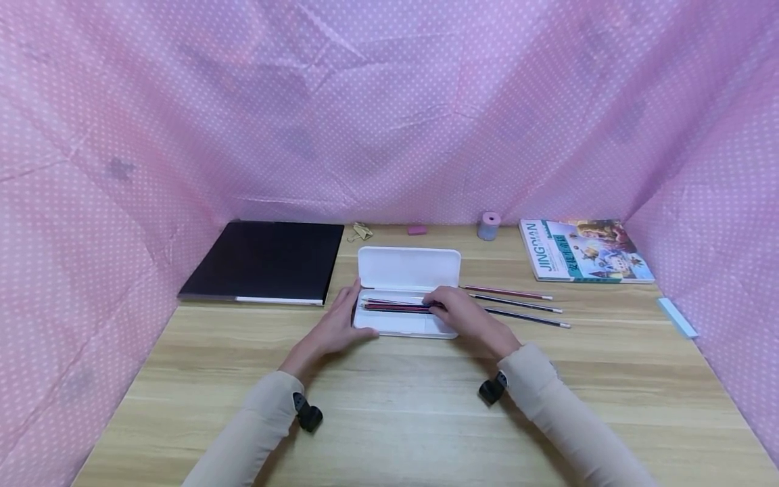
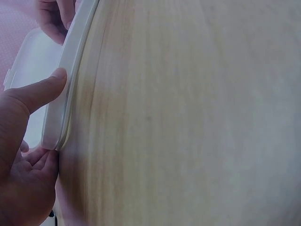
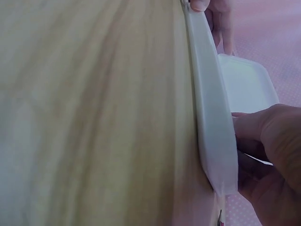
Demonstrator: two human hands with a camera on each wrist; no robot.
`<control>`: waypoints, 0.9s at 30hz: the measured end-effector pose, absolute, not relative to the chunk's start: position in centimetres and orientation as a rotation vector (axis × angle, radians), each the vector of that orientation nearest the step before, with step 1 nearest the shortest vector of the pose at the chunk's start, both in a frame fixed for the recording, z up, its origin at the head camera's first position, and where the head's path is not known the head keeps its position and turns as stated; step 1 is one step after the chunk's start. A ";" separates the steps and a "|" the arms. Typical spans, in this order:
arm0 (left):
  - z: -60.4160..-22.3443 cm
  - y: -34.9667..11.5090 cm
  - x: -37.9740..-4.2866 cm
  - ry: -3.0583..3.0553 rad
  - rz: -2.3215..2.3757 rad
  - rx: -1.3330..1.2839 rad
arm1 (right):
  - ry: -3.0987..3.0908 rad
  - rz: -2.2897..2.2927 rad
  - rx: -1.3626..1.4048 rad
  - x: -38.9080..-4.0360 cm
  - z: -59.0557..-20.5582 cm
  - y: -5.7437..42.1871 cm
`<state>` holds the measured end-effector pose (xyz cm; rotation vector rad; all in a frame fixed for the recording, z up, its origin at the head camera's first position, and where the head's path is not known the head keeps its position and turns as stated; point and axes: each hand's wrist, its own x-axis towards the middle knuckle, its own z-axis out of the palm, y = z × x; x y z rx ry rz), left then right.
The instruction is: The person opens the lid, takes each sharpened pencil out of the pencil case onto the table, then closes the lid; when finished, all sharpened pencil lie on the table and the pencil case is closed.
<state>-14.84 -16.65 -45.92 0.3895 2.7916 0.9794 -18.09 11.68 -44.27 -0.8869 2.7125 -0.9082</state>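
Note:
A white pencil case [image 1: 406, 326] lies on the wooden table with its lid [image 1: 409, 267] raised at the back. Several dark and red pencils [image 1: 389, 306] lie lengthwise inside it. My left hand [image 1: 337, 325] grips the case's left end, its thumb [image 2: 44, 92] on the front wall and its fingers around the side. My right hand [image 1: 459, 311] reaches into the right part of the case with curled fingers on the pencils; in the right wrist view the case wall partly hides those fingertips. To the right of the case lie three loose pencils [image 1: 526, 317] with white ends.
A black folder [image 1: 268, 260] lies at the back left. Along the back edge are a binder clip [image 1: 362, 231], a pink eraser [image 1: 416, 230] and a small cylindrical item [image 1: 489, 226]. An illustrated book [image 1: 587, 251] and a light blue strip [image 1: 677, 318] are at the right.

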 end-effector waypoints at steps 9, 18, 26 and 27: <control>-45.9 -16.7 -14.8 2.787 1.005 0.395 | 2.717 -1.022 -0.837 -18.0 -44.6 12.0; -46.1 -16.7 -14.8 2.786 0.996 0.408 | 2.750 -1.165 -0.666 -17.4 -43.4 13.3; -46.0 -16.7 -14.8 2.793 0.991 0.406 | 2.852 -1.226 -0.602 -16.8 -42.8 16.9; -46.0 -16.7 -14.8 2.796 0.987 0.408 | 2.873 -1.221 -0.598 -16.7 -42.8 17.5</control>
